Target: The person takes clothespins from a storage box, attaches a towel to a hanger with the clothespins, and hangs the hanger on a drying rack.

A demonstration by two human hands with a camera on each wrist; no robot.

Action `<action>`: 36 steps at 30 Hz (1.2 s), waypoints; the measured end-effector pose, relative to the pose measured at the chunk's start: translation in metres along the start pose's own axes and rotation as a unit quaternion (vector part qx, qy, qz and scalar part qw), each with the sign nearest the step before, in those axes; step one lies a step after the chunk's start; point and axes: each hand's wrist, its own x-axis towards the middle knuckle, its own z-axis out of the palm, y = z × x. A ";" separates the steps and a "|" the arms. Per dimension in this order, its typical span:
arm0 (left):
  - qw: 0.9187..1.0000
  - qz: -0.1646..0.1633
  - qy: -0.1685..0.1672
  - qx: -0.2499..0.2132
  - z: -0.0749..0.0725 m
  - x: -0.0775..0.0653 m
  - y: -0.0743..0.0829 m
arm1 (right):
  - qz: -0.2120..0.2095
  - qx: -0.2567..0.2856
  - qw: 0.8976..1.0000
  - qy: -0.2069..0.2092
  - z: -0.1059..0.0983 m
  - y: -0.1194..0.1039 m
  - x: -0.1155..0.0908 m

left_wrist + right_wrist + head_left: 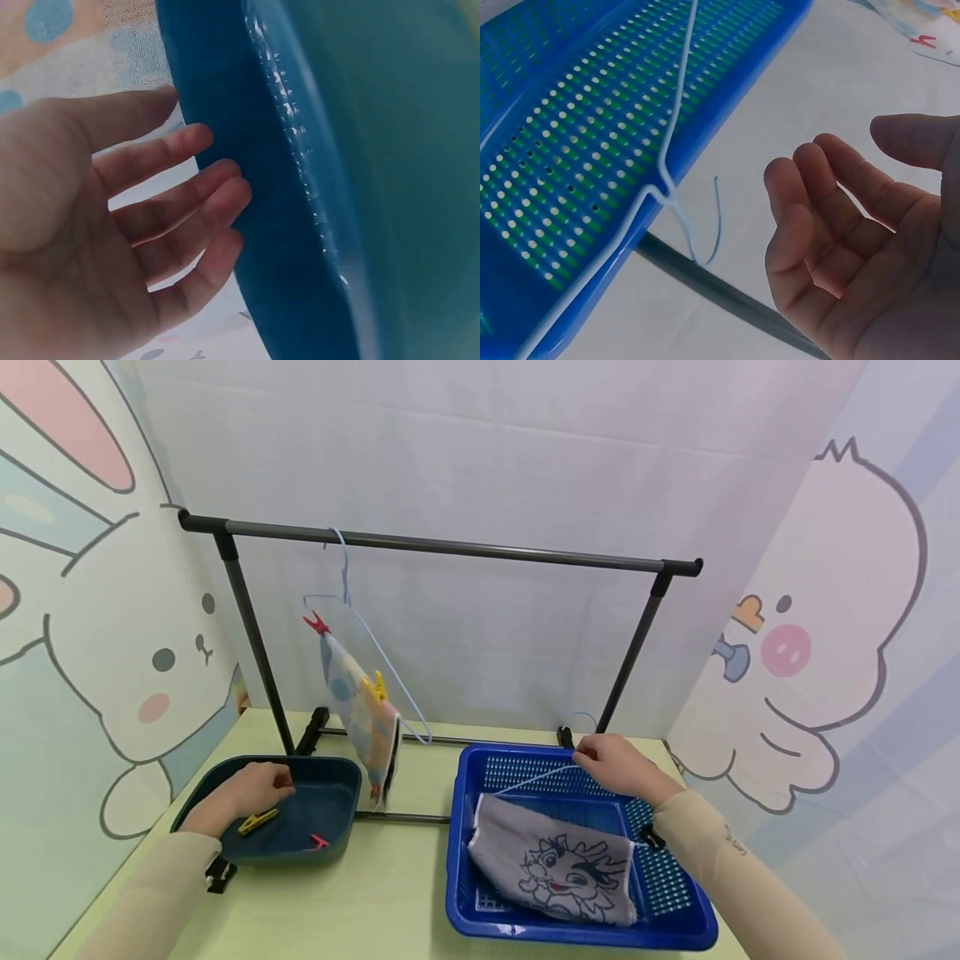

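Grey cloth (532,852) laid in basket (585,935), lower right of frame, hanger (667,195) partly covered. Tray (315,810) placed lower left, yellow clip (258,822) and red clip (319,842) inside. Left hand (253,787) seen over tray, right hand (618,764) over basket's far rim; fingers of both loosely bent, nothing gripped. Patterned cloth (351,702) hung centre-left from rack (487,552).

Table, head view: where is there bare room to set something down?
Bare table shows between the teal tray and blue basket, widening in front of the tray. Crowded: the basket, with grey towel and hanger; the tray's left side, with left hand and yellow clip.
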 end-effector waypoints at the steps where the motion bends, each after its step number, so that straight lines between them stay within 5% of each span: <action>1: 1.000 0.000 0.000 0.001 0.001 0.000 -0.001 | 0.003 -0.003 1.000 0.000 0.000 0.002 -0.001; 14: 0.999 -0.016 -0.022 0.032 0.002 -0.004 -0.012 | 0.027 -0.036 0.999 -0.004 -0.001 0.019 -0.002; 24: 0.995 -0.079 -0.042 0.036 0.007 -0.003 -0.021 | 0.084 -0.032 0.996 -0.029 0.007 0.037 0.004; 36: 0.990 -0.118 -0.078 0.015 0.012 0.000 -0.024 | 0.081 -0.035 0.996 -0.028 0.015 0.047 0.011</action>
